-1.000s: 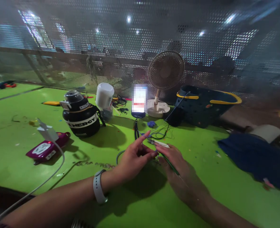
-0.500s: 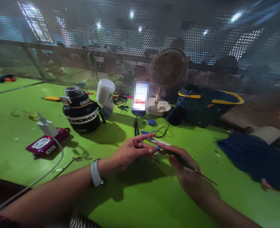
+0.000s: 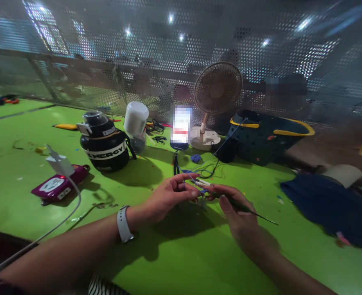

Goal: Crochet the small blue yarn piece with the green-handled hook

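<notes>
Between my fingertips is a small piece of blue-purple crochet work (image 3: 203,191), partly hidden by the fingers. My left hand (image 3: 171,191) pinches it, with blue yarn running over the raised index finger. A crochet hook (image 3: 240,207) with a dark green handle lies in the grip of my right hand (image 3: 240,213). Its thin metal rear end points down to the right, while the working tip is hidden at the piece. Beyond my hands, a small blue crocheted piece (image 3: 195,158) rests on the green table (image 3: 184,254). A white slim object (image 3: 204,182) lies just behind my fingers.
A lit phone (image 3: 181,127) stands upright ahead, beside a fan (image 3: 218,88). At left are a black flask (image 3: 104,143), a white-lidded jar (image 3: 136,119) and a purple power strip (image 3: 61,184) with a cable. A dark basket (image 3: 261,139) and navy cloth (image 3: 328,205) occupy the right.
My right hand and the hook have shifted slightly, with the hook's rear end rising a little to the left. My left hand keeps nearly the same place and pinch.
</notes>
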Demonstrator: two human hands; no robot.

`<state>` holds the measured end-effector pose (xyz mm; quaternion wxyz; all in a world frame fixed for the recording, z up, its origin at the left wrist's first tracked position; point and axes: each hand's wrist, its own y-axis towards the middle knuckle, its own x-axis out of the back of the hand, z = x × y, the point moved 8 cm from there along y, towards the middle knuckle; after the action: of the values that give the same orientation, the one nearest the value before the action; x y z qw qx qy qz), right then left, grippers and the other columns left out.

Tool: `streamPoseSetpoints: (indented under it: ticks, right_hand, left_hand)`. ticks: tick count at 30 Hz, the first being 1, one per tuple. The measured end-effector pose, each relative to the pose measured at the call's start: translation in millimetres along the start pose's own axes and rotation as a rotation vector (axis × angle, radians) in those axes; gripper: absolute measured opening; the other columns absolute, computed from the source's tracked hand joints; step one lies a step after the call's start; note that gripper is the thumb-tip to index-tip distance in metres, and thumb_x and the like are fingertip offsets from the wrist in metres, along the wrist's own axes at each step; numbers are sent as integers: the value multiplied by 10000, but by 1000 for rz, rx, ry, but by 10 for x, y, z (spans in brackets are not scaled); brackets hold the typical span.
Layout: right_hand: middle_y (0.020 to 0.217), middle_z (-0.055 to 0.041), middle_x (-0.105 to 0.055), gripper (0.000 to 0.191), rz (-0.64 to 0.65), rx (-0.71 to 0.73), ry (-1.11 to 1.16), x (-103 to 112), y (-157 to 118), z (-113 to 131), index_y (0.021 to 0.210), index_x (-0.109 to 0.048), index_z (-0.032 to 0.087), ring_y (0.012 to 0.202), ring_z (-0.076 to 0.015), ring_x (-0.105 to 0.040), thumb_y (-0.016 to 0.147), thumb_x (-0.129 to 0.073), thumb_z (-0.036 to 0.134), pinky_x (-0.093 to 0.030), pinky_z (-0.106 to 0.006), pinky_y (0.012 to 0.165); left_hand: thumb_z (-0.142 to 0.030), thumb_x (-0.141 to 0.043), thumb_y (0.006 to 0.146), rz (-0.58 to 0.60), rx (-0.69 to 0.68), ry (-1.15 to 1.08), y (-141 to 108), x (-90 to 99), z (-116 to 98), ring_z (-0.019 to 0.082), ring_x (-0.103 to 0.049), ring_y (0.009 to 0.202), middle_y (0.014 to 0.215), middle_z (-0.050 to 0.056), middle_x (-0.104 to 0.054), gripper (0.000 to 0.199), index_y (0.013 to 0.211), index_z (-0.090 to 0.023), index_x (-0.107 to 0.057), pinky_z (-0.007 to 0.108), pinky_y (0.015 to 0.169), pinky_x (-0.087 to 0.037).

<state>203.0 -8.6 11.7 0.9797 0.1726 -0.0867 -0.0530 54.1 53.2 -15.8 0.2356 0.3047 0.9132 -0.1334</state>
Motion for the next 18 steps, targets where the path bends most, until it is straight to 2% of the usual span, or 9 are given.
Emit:
streamPoseSetpoints:
  ticks: [5, 10, 18]
  right_hand:
    - [1140, 45, -736, 186, 16, -24, -40, -1, 6, 29, 1089, -684, 395, 1017, -140, -705, 936, -593, 343, -578, -309, 920]
    - [1157, 6, -726, 185, 25, -37, -39, -4, 11, 14, 1083, -697, 358, 1031, -179, -700, 932, -590, 358, -588, -361, 906]
    - [1193, 4, -709, 196, 45, 26, -40, -16, 12, 14, 1092, -700, 363, 1120, -195, -660, 940, -580, 328, -542, -417, 990]
  left_hand:
    - [-85, -785, 721, 28, -60, 5, -3, -12, -58, 75, -662, 704, 775, 6, -735, 526, 1221, -138, -628, 184, 709, -498]
    - [-81, -782, 718, 43, -80, 30, 0, -19, -91, 87, -663, 723, 776, 8, -725, 532, 1224, -136, -626, 215, 742, -509]
    - [-78, -774, 731, 54, -155, 87, -12, -30, -132, 96, -669, 751, 808, 17, -732, 529, 1230, -147, -614, 230, 763, -515]
